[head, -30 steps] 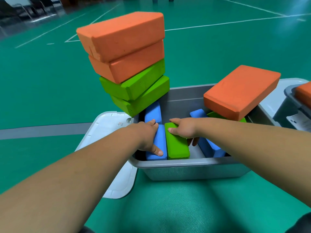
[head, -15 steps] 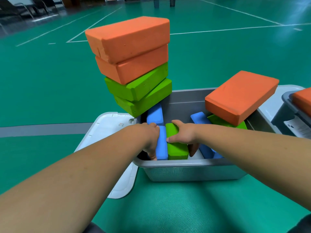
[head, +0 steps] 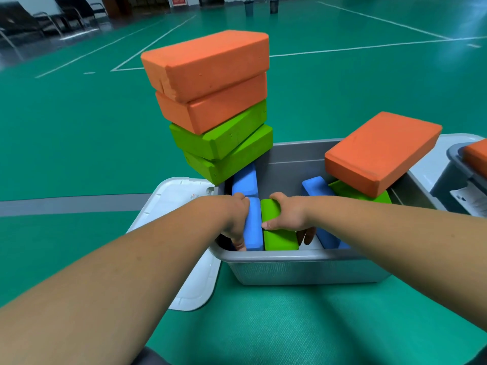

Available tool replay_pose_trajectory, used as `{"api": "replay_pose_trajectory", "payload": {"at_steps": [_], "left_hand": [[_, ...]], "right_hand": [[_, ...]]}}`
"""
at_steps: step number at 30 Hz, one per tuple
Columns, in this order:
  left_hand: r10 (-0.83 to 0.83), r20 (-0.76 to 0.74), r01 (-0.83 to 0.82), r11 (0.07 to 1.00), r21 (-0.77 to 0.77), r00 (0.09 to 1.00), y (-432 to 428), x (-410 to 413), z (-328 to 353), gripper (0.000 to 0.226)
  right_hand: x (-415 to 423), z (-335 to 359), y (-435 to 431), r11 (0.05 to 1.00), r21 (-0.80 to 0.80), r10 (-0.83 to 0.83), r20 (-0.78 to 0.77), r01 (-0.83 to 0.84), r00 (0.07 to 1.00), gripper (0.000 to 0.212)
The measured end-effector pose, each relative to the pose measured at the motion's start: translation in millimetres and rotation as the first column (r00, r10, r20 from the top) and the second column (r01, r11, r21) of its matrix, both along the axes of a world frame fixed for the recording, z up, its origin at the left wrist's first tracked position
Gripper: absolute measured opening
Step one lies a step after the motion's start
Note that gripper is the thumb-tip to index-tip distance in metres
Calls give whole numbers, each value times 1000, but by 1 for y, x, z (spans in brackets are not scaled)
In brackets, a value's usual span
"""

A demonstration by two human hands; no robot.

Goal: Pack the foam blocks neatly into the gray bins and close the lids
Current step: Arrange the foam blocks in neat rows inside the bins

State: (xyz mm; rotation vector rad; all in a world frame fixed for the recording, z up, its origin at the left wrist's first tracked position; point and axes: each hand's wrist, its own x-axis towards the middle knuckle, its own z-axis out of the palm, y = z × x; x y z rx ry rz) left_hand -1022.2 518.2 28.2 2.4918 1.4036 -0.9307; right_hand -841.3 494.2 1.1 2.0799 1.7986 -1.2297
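Observation:
A gray bin (head: 303,270) stands on the green floor in front of me. Inside, near its front wall, a blue block (head: 253,227) and a green block (head: 276,233) stand on edge side by side. My left hand (head: 234,219) grips the blue block, thumb down its left side. My right hand (head: 287,214) grips the green block, thumb on its left face, fingers reaching down its right side. Another blue block (head: 321,201) leans at the right. A tilted stack of two orange (head: 210,80) and two green blocks (head: 226,151) rises from the bin's back left corner.
An orange block (head: 379,151) lies tilted over a green block (head: 361,193) at the bin's right. A white lid (head: 171,206) lies on the floor left of the bin. A second gray bin (head: 458,175) with an orange block stands at the far right.
Both hands went from lying flat on the block tops to curling round the blue and green blocks. The green block now stands straighter against the blue one.

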Motion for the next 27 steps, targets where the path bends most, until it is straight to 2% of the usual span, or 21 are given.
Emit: {"api": "replay_pose_trajectory", "payload": {"at_steps": [3,9,11,14,17,19,20,22,24,27], "left_hand": [[8,42,-8,1000,8,999,1,-1,-3,117],[-10,108,2,998,68,994,6,2,-12,91],[-19,121,8,996,84,992,7,6,-14,90],[-52,152,34,992,117,987,8,16,-15,84],[-78,184,53,989,138,980,10,28,-18,82],[-90,200,63,989,137,976,12,38,-22,83],[-90,203,64,989,135,975,12,43,-24,84],[-73,198,51,992,117,977,13,52,-27,92],[-43,179,28,996,84,983,13,58,-28,98],[-17,142,13,999,34,990,16,59,-29,94]], "right_hand": [[1,1,-3,1000,17,-1,29,0,1000,103],[11,12,3,980,193,25,147,-54,989,92],[19,24,6,949,298,38,215,-103,976,77],[36,44,6,854,493,24,284,-167,959,38],[60,60,5,718,668,-66,344,-194,937,24],[83,62,4,645,711,-142,470,-278,871,28],[94,59,2,643,702,-192,534,-305,823,36],[115,47,-5,715,627,-270,657,-310,704,59],[133,31,-11,796,526,-268,749,-299,605,82],[145,15,-13,838,452,-220,793,-306,568,96]]}}
